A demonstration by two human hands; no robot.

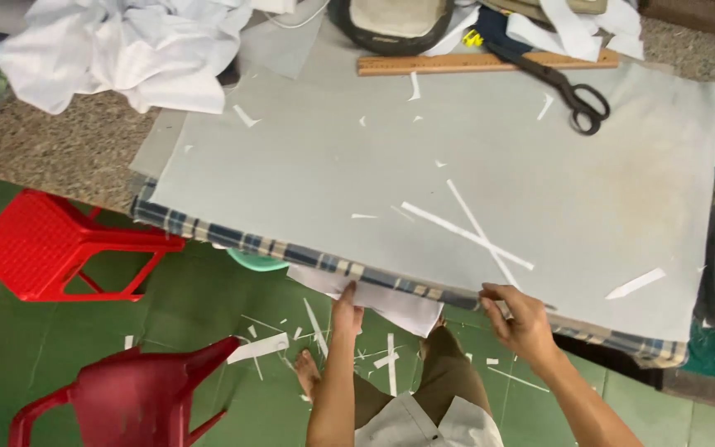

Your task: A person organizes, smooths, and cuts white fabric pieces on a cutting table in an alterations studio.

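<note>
Closest to me, my left hand reaches under the near edge of the table, fingers pinched on a white sheet hanging just below that edge. My right hand sits at the same edge, to the right, its fingers curled over the rim of the grey cloth that covers the table, gripping it. A plaid cloth shows beneath the grey one along the near edge. At the table's far side lie black scissors touching a wooden ruler. On the floor to the left of the table stand a red stool and a red chair.
</note>
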